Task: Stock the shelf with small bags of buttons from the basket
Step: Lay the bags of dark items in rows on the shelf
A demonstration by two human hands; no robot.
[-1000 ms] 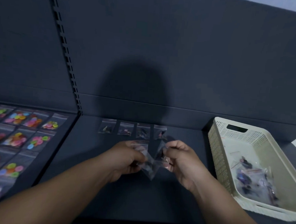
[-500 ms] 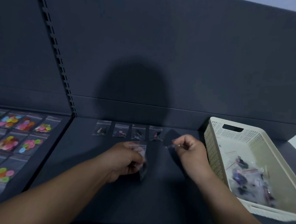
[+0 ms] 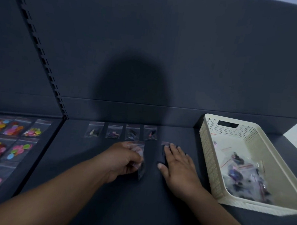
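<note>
Right hand (image 3: 177, 167) now flat on bag (image 3: 166, 144) beside basket (image 3: 209, 150), left grip (image 3: 123, 159) round bags (image 3: 140, 170)

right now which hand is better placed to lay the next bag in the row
Right. The right hand lies flat and open on a bag just past the row, nearest the basket; the left hand grips spare bags.

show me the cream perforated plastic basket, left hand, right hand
cream perforated plastic basket (image 3: 210, 160): head view, on its left perforated wall
left hand (image 3: 123, 158): head view, back of the hand gripping small clear bags (image 3: 141, 170)
right hand (image 3: 179, 165): head view, back of the hand
</note>
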